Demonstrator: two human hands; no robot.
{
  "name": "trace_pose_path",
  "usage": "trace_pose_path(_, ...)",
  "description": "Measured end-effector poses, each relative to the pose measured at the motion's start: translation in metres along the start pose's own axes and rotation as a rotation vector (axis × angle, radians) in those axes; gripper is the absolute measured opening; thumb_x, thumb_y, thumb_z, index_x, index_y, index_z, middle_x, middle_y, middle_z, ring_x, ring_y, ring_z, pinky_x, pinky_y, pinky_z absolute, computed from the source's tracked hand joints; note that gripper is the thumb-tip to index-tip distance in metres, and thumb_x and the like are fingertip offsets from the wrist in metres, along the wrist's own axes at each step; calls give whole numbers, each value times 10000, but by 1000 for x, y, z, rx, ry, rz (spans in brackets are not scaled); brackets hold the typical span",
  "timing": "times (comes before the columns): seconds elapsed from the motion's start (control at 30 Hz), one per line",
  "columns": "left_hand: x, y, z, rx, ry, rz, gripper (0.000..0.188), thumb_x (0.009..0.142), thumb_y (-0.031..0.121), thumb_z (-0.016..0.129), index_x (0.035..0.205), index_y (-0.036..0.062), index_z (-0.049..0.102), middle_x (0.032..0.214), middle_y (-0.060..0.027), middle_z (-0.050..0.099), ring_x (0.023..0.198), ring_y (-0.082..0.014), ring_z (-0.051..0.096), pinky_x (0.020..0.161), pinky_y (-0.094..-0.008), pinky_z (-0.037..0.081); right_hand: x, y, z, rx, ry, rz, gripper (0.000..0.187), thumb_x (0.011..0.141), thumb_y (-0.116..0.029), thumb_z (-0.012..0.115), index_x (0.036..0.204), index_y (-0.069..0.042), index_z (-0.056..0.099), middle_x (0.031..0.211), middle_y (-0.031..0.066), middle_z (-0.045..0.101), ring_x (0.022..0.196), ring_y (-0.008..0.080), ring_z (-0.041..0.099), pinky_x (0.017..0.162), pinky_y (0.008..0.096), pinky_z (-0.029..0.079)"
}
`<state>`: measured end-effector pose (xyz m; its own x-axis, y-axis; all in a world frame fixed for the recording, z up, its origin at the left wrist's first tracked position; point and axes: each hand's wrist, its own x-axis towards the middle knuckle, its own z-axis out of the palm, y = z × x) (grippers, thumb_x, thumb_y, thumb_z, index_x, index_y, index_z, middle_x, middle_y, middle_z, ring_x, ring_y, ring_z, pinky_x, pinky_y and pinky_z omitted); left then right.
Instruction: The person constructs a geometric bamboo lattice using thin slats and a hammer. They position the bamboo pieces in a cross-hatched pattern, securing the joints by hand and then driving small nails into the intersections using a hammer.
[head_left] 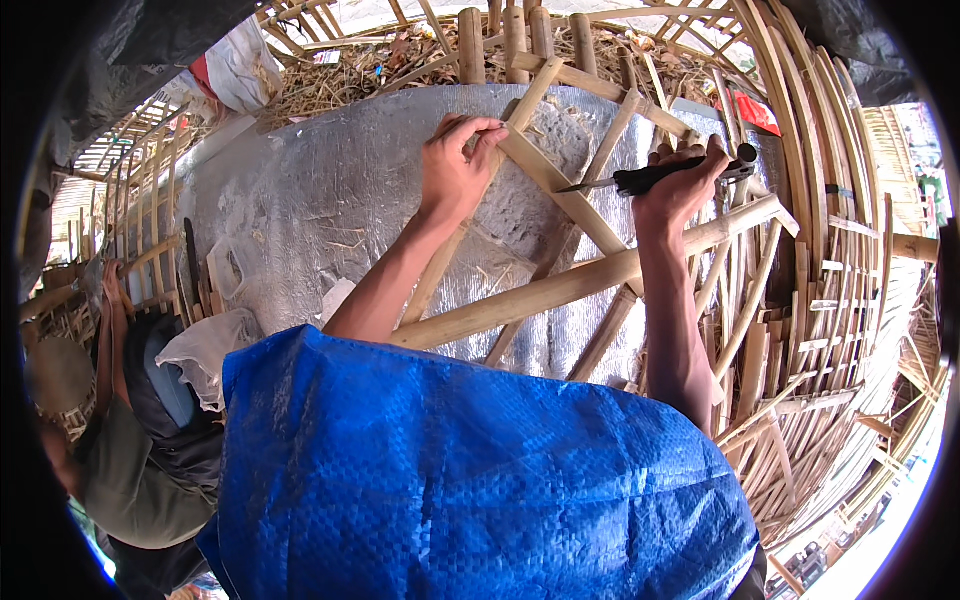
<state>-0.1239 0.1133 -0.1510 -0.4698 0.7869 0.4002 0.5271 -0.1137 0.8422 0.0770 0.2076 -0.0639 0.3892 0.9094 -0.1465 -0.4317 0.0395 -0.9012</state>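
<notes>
My left hand [460, 165] is closed, its thumb and forefinger pinched beside the upper end of a flat bamboo slat [550, 175]. Whatever sits in the pinch is too small to make out. My right hand [680, 195] grips a black-handled tool [648, 178] with a thin pointed metal tip aimed left, across that slat. A black rounded end sticks out past the fist on the right. Beneath both arms lies a lattice of crossed bamboo slats, with a thick bamboo pole [540, 293] running from lower left to upper right under my right wrist.
Blue woven tarp [480, 480] covers my lap. Below the lattice spreads a silvery sheet [320, 190] with a rough grey stone-like slab [540, 200]. Bamboo strips [800, 380] are stacked at right; short posts [472, 45] stand at the back. Another person [150, 470] works at left.
</notes>
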Motion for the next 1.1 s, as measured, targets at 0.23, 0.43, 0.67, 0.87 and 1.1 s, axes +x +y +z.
trace_pose_path(0.23, 2, 9, -2, 1, -16, -60, 116, 882, 75, 719, 988, 29, 721, 955, -83, 697, 790, -146, 690, 636, -272, 545, 4, 3, 1, -97, -22, -96, 529, 916, -561, 567, 719, -79, 473, 554, 29, 450, 454, 142, 441, 458, 283, 378)
trace_pose_path(0.43, 2, 7, -1, 36, -10, 9, 114, 889, 84, 712, 987, 26, 721, 956, -85, 696, 792, -150, 692, 652, -276, 553, 7, 6, -1, -197, -50, -144, 584, 906, -616, 546, 739, -58, 496, 558, 45, 471, 464, 136, 451, 474, 275, 389)
trace_pose_path(0.67, 3, 4, 0, 44, -7, 35, 107, 888, 68, 709, 985, 26, 721, 945, -86, 693, 807, -153, 689, 651, -270, 556, 15, 22, -16, -491, -48, -265, 631, 867, -644, 565, 851, -14, 526, 690, 83, 539, 602, 167, 521, 601, 317, 464)
trace_pose_path(0.87, 3, 5, -3, 31, -6, 44, 103, 887, 66, 709, 982, 27, 722, 937, -82, 691, 801, -153, 682, 647, -267, 553, 19, 24, -37, -724, -444, -539, 811, 861, -764, 406, 788, 21, 598, 672, 79, 554, 638, 185, 516, 620, 368, 423)
trace_pose_path(1.1, 1, 9, -4, 41, -31, -19, 108, 883, 62, 713, 983, 22, 719, 942, -89, 692, 785, -150, 680, 648, -274, 543, 10, 29, -22, -640, -444, -532, 804, 975, -636, 218, 607, 1, 543, 533, 47, 441, 528, 191, 408, 542, 373, 338)
